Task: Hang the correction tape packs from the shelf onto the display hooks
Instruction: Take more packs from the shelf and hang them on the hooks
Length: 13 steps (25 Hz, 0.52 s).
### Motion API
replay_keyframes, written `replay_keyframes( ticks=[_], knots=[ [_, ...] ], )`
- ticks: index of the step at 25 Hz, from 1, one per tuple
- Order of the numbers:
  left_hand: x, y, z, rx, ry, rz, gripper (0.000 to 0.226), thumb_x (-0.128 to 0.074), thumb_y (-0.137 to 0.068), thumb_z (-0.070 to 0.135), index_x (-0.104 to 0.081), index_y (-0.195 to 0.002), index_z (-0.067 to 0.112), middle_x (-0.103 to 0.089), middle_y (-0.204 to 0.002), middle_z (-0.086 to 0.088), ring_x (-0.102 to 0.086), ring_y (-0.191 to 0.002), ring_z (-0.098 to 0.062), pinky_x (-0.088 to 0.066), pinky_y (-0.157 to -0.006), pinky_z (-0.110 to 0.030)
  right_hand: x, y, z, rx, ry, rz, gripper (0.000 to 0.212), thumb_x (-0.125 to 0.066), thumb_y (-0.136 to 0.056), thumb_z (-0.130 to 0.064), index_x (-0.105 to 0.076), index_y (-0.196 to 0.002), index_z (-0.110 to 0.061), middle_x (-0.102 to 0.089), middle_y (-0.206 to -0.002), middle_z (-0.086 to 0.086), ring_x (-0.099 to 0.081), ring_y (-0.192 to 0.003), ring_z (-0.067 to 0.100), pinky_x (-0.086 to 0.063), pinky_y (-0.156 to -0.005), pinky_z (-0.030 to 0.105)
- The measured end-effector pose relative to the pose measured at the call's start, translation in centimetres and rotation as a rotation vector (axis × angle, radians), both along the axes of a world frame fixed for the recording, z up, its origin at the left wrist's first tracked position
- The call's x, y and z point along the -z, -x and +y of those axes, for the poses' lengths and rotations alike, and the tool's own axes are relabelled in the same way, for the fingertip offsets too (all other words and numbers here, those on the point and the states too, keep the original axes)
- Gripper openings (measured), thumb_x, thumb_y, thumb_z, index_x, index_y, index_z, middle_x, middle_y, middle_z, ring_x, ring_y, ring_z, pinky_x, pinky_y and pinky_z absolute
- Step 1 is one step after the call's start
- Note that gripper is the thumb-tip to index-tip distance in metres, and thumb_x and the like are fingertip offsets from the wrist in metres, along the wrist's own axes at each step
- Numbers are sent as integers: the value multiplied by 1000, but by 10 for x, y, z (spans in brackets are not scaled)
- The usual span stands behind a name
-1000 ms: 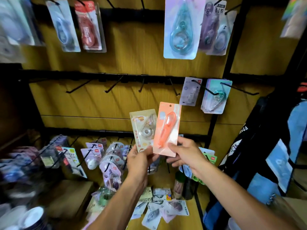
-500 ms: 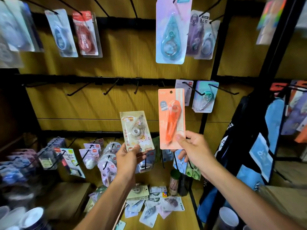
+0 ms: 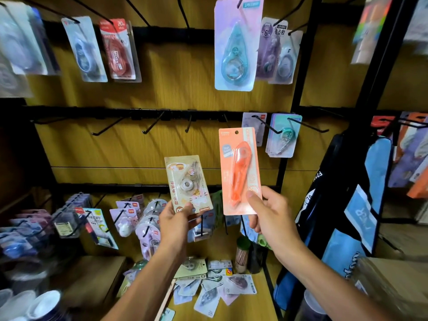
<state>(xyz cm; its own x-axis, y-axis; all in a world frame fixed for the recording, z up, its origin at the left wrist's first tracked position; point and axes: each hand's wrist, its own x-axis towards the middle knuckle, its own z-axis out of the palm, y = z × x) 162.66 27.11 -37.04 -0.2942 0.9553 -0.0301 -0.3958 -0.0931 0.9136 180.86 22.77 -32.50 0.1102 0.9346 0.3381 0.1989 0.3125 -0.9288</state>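
Note:
My right hand [image 3: 271, 214] pinches the bottom of an orange correction tape pack [image 3: 239, 170], held upright with its hang hole just below and right of a bare black hook [image 3: 225, 120] on the middle rail. My left hand [image 3: 174, 222] holds a beige correction tape pack [image 3: 187, 184] by its lower edge, lower and to the left. Several loose packs [image 3: 215, 286] lie on the wooden shelf [image 3: 261, 304] under my arms.
Bare hooks [image 3: 152, 125] line the middle rail; two hooks at its right carry packs [image 3: 282, 137]. More packs hang on the top row [image 3: 236, 47] and bottom row [image 3: 148, 218]. A blue and black bag [image 3: 352, 216] hangs at right. Cups [image 3: 44, 304] sit bottom left.
My right hand has lifted the orange pack higher, toward the middle rail's hooks. My left hand with the beige pack stayed lower and drifted slightly left.

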Motion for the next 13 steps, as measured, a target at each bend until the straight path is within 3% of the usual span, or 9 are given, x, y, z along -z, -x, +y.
replay_keyframes(
  ticks=[4, 8, 11, 13],
  knots=[
    [1, 2, 0, -3, -2, 3, 20, -51, -98, 2, -60, -110, 15, -71, -100, -8, -70, -85, -28, -57, -62, -28, -4, 4, -4, -14, 13, 20, 17, -53, -100, -21, -69, -97, -15, -47, -43, -6, -38, -42, 7, -34, -45, 19],
    [-1, 4, 4, -12, -4, 10, 19, -51, -98, 1, -59, -108, 14, -70, -102, -10, -69, -79, -24, -57, -57, -26, -9, 10, 20, 133, 54, 97, 6, -58, -96, -19, -58, -100, -14, -54, -51, 0, -42, -43, 13, -34, -45, 27],
    [-4, 8, 9, -4, -13, 20, 19, -51, -97, 1, -58, -109, 13, -70, -103, -12, -68, -78, -23, -56, -56, -25, -18, 14, 51, 220, -33, 74, 21, -56, -94, -11, -52, -108, -26, -61, -58, -1, -50, -48, 13, -40, -48, 30],
    [-3, 13, 14, -3, -27, 34, 18, -51, -97, 1, -60, -105, 15, -70, -103, -12, -68, -77, -24, -55, -56, -26, -24, 20, 73, 196, -36, 0, 22, -50, -96, -9, -59, -108, -25, -60, -63, 1, -51, -51, 10, -43, -51, 30]
  ],
)
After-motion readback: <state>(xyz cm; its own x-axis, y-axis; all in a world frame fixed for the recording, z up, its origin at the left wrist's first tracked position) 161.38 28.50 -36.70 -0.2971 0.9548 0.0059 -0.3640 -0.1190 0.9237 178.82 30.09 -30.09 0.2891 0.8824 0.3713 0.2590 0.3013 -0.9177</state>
